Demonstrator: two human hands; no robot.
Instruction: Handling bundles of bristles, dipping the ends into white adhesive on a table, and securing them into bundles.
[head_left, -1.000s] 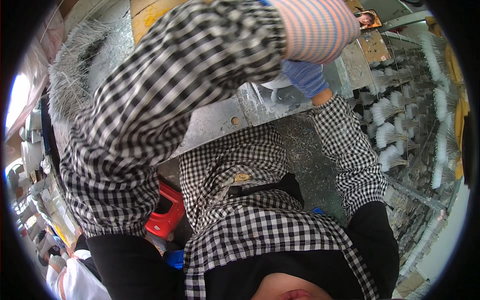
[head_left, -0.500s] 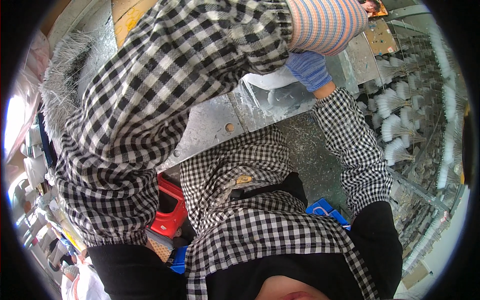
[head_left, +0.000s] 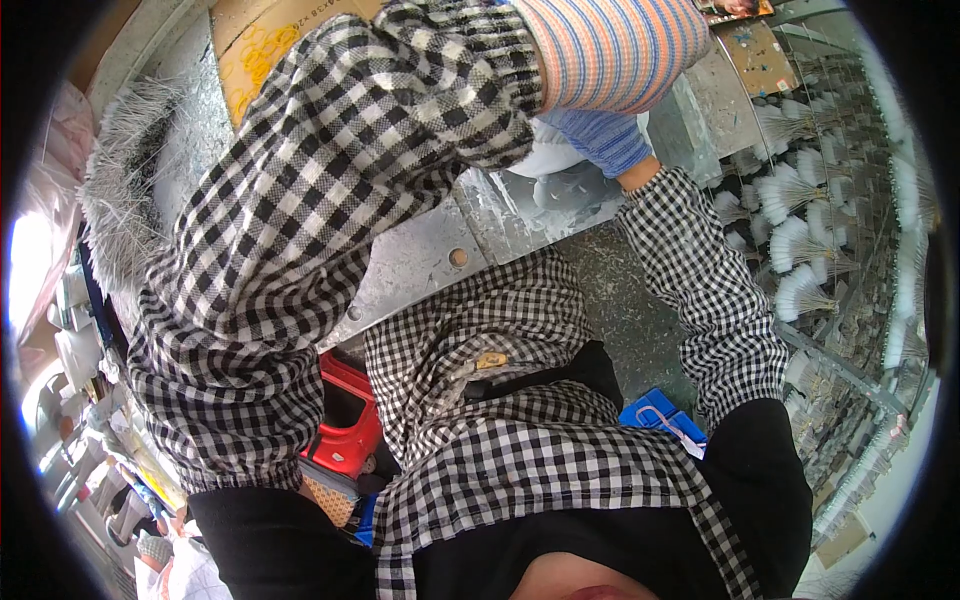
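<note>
My left hand [head_left: 622, 52] wears a knit glove striped in orange, blue and white. It reaches across the workbench with its back showing and its fingers out of sight. Just below it, partly covered, is my right hand [head_left: 603, 138] in a blue knit glove, its fingers hidden too. A smooth, white, rounded object [head_left: 545, 158] lies by the right hand on the metal bench top [head_left: 415, 265]; its kind is unclear. Whether either hand holds anything does not show.
Yellow rubber bands [head_left: 262, 50] lie on cardboard at the upper left, beside a heap of pale bristles [head_left: 125, 185]. White bristle tufts [head_left: 800, 245] hang in rows on the right rack. A red container [head_left: 348, 420] and a blue one [head_left: 655, 412] sit below the bench.
Both gloved hands have shifted somewhat to the left, my left one also slightly upward. More of the cardboard with rubber bands shows now. The hands remain close together.
</note>
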